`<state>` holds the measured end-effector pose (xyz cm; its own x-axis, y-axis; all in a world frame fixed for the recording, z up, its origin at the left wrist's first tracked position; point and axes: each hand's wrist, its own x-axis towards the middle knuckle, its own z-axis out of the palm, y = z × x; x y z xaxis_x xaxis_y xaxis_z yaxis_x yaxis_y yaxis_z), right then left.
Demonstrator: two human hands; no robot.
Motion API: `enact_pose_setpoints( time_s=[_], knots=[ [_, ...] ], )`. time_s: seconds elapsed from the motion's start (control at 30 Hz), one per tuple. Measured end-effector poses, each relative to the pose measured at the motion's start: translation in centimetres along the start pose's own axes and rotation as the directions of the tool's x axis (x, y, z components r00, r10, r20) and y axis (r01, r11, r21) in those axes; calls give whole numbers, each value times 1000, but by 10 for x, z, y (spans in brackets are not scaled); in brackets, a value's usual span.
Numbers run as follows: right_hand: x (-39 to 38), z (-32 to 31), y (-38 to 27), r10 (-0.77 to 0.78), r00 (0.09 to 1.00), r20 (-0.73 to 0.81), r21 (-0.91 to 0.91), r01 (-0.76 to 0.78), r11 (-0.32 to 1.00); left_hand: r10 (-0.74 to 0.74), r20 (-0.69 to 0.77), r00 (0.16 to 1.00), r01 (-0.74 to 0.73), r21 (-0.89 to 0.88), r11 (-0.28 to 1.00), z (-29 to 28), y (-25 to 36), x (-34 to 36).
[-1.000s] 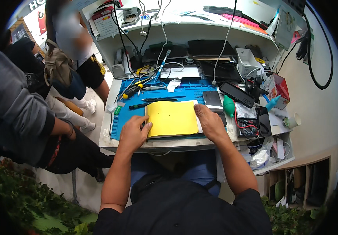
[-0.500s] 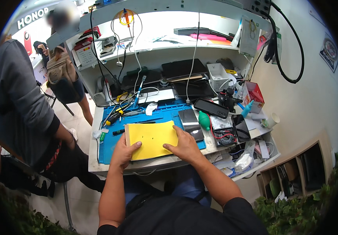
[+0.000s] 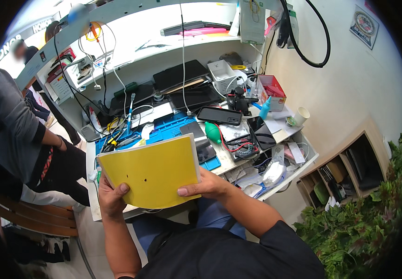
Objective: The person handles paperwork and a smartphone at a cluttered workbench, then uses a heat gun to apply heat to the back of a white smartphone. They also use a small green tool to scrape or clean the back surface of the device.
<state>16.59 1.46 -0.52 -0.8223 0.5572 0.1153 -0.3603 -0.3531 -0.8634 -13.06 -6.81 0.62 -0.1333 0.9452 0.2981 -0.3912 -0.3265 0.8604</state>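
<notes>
Hands (image 3: 112, 198) (image 3: 210, 184) hold a yellow booklet (image 3: 153, 173) by both sides near a blue mat (image 3: 166, 133).

Two hands (image 3: 210, 184), one yellow booklet (image 3: 152, 172), one green bulb (image 3: 213, 133), one light-blue bottle (image 3: 264, 109), one multimeter (image 3: 244, 149), one cup (image 3: 301, 116).

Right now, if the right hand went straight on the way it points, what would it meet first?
The yellow booklet, which the right hand holds at its lower right edge. Depth behind it is unclear here.
</notes>
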Motion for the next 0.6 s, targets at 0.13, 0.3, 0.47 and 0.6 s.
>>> enact_pose_setpoints(
  time_s=[0.13,0.3,0.47,0.6],
  knots=[
    [-7,-21,21,-30,987,-157,282,74,956,21,153,988,-8,-82,997,12,-8,9],
    [-20,-35,31,-135,985,-110,594,174,786,-62,224,973,44,82,996,61,7,34],
    [-41,-34,14,-186,964,-190,194,222,955,-144,39,989,114,428,896,62,-10,45],
    [-34,-29,-3,-244,866,-437,-45,250,967,-96,61,994,62,409,911,67,-18,43]
  ],
)
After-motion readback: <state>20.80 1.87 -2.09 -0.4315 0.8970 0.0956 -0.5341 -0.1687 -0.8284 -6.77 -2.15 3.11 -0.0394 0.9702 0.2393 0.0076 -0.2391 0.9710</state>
